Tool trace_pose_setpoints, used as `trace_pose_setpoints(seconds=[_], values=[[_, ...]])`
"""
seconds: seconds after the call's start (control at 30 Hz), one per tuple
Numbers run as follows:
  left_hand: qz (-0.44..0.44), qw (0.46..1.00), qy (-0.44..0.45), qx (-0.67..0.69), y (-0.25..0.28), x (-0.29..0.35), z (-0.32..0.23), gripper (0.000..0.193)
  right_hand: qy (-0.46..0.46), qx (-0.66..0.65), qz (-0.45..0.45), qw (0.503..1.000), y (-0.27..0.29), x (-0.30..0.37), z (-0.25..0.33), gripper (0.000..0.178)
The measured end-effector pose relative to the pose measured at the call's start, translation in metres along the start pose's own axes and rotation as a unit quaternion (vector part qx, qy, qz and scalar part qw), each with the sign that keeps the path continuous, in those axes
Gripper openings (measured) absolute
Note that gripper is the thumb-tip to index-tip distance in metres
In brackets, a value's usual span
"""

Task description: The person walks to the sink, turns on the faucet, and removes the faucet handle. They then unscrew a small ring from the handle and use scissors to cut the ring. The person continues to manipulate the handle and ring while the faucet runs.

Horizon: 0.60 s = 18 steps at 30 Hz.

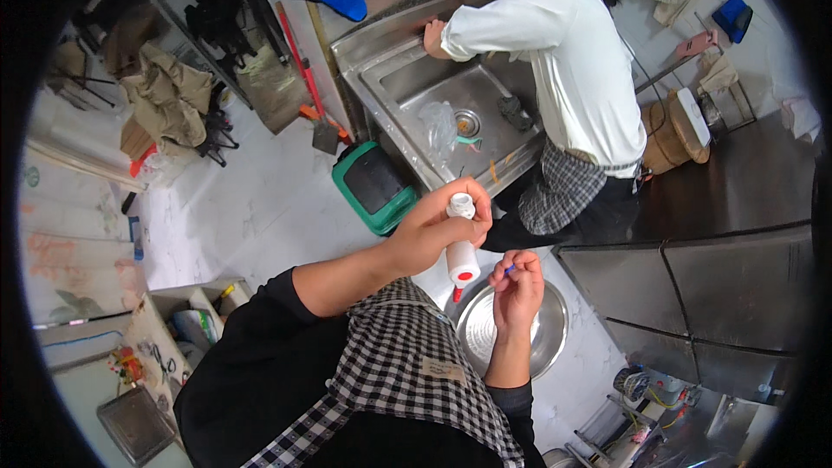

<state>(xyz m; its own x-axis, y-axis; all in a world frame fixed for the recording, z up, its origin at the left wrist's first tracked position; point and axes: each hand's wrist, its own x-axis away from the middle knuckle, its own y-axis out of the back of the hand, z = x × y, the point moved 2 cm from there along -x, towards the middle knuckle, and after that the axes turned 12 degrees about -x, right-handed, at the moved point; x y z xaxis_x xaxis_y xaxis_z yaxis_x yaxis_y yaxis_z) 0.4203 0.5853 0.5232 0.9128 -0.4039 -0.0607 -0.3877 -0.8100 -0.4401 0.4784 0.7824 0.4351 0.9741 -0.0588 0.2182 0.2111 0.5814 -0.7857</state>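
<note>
My left hand [438, 224] is wrapped round a small white plastic bottle [463, 262]. Its bare, threaded neck points away from me, and a red dot marks the end nearer me. A small red piece [458, 294] shows just below the bottle; whether it is joined to it I cannot tell. To the right, my right hand [518, 289] is closed in a pinch on a small blue thing [510, 269], mostly covered by the fingers. Under both hands a round metal basin [559, 329] stands on the floor, partly hidden by my right forearm.
A person in a white top [585, 69] leans over a steel sink [381, 78] ahead. Beside the sink stands a green bin [374, 217] with a dark lid. Steel cabinets [728, 286] are on the right. A crate [208, 299] of items sits at the left.
</note>
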Motion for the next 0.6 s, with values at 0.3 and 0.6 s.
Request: trace_pose_setpoints(seconds=[0.3,0.6], values=[[0.042,0.999,-0.027,-0.008,0.068,-0.098,-0.047,0.009,-0.036,-0.019,0.015,0.999,-0.088,-0.086,-0.008,0.011],[-0.025,0.999,0.017,0.043,0.119,-0.151,-0.060,0.009,-0.082,-0.134,-0.048,0.986,-0.098,-0.157,-0.029,0.013]])
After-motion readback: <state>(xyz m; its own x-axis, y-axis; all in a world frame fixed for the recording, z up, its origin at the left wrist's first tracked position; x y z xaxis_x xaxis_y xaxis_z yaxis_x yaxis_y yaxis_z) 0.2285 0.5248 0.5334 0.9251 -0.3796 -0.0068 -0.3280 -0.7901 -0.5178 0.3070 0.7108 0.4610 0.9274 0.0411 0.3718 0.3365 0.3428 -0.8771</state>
